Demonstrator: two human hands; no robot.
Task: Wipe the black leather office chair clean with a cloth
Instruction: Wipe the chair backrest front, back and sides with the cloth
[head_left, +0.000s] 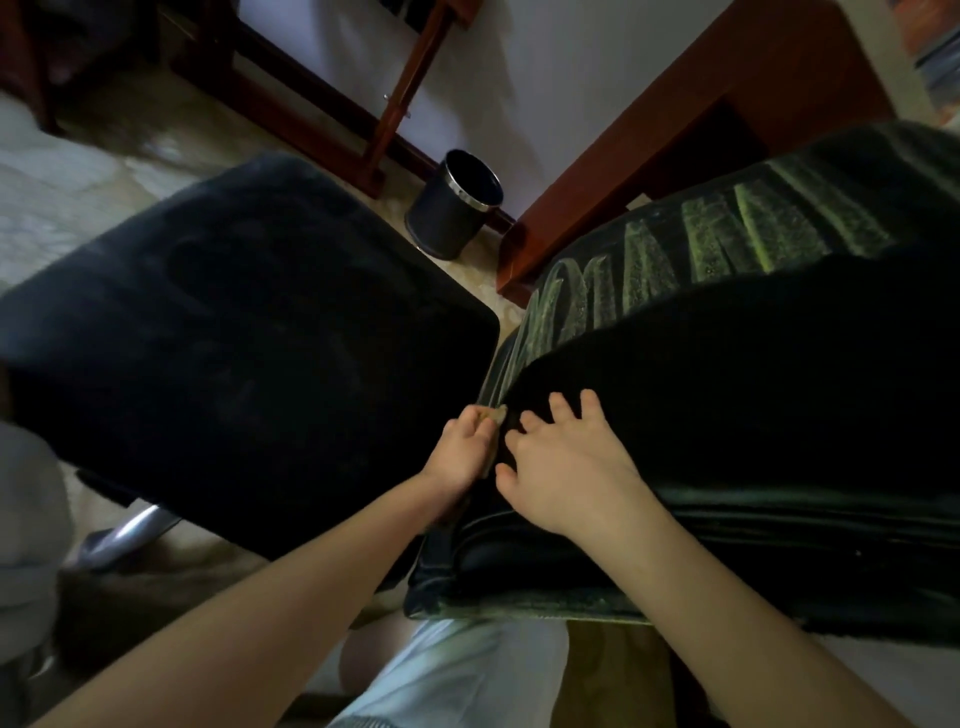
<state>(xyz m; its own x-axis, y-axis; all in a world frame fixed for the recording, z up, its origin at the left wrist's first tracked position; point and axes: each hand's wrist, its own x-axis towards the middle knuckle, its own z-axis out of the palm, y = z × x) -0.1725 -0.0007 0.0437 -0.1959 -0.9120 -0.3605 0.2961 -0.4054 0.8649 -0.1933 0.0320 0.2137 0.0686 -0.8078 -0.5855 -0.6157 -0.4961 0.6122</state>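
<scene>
Wastebin stands between chair seat and wooden desk.

arms: both bare from wrist to the frame's edge, no sleeves in view
left hand: bare, no glove, ring or watch
right hand: bare, no glove, ring or watch
legs: pale light-blue shorts, one knee uncovered

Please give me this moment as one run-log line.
stage: wiping | left hand: grip on cloth at chair back's edge | right hand: flat on back, fingers spread | seat: untouched now
</scene>
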